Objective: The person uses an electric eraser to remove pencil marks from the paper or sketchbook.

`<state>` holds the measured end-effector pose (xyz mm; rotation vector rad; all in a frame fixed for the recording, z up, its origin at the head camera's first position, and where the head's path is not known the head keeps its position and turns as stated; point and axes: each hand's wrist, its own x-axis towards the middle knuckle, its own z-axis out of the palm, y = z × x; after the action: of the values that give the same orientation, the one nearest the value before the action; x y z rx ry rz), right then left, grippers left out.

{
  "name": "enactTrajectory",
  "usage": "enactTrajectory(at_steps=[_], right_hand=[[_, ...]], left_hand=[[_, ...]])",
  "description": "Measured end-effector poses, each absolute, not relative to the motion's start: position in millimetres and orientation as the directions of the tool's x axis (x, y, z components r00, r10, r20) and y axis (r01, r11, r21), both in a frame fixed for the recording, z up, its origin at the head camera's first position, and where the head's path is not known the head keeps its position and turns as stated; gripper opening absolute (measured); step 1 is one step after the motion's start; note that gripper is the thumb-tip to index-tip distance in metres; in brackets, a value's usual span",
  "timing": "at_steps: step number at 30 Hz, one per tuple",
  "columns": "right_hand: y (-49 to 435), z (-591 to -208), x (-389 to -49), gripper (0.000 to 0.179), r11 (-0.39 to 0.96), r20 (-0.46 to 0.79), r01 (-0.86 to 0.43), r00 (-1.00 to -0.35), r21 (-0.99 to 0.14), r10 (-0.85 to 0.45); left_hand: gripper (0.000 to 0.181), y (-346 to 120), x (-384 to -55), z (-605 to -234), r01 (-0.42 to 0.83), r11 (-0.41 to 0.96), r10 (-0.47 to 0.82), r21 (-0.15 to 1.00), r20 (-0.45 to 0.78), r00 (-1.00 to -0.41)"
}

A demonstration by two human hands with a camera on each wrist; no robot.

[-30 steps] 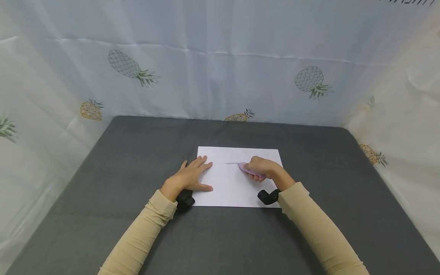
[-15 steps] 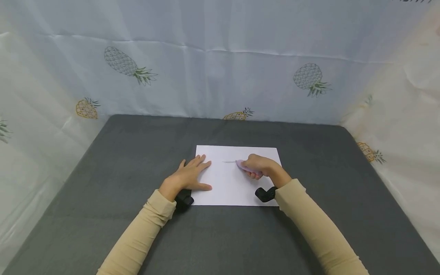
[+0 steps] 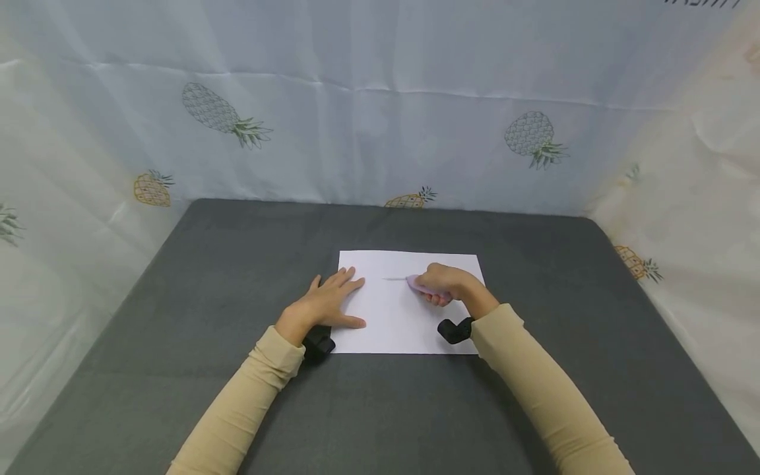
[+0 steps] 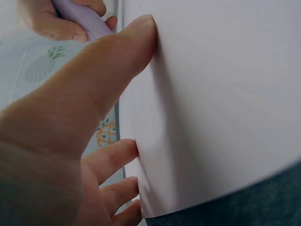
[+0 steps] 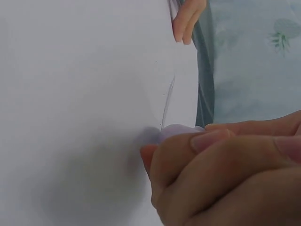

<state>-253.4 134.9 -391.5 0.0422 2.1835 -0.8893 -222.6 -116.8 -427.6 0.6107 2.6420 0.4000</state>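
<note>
A white sheet of paper [image 3: 386,330] lies on the dark table. My left hand [image 3: 326,305] rests on its left edge with fingers spread; the thumb [image 4: 138,40] presses on the sheet in the left wrist view. My right hand [image 3: 448,285] grips a lavender utility knife [image 3: 413,282], its front end against the upper part of the paper. A thin slit [image 5: 167,101] runs from the knife toward my left hand in the right wrist view. The knife's blade cannot be seen, and the fingers hide most of its handle.
The dark grey table [image 3: 267,244] spreads around the sheet. Pale cloth with pineapple prints [image 3: 356,132] hangs behind it and at both sides. A black wrist camera [image 3: 455,331] sits under the right wrist, another [image 3: 318,346] under the left.
The head view has shifted slightly. Both hands keep their hold and place; any movement of the knife along the paper is too small to tell.
</note>
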Motion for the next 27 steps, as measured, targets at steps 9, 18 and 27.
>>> enactTrajectory(at_steps=[9, 18, 27], right_hand=[[139.7, -397.1, -249.1, 0.027, 0.768, -0.683, 0.296, -0.69, -0.567, -0.239], [134.6, -394.3, -253.7, 0.031, 0.757, -0.665, 0.297, -0.709, -0.583, -0.234], [137.3, -391.4, -248.9, 0.031, 0.78, -0.671, 0.277, -0.704, -0.562, -0.233]], left_hand=[[0.089, -117.2, -222.6, -429.9, 0.345, 0.868, 0.463, 0.357, -0.331, -0.822], [0.088, -113.6, -222.6, -432.9, 0.348, 0.862, 0.47, 0.368, -0.323, -0.821], [0.088, -113.6, -223.4, -426.9, 0.349, 0.869, 0.462, 0.35, -0.325, -0.825]])
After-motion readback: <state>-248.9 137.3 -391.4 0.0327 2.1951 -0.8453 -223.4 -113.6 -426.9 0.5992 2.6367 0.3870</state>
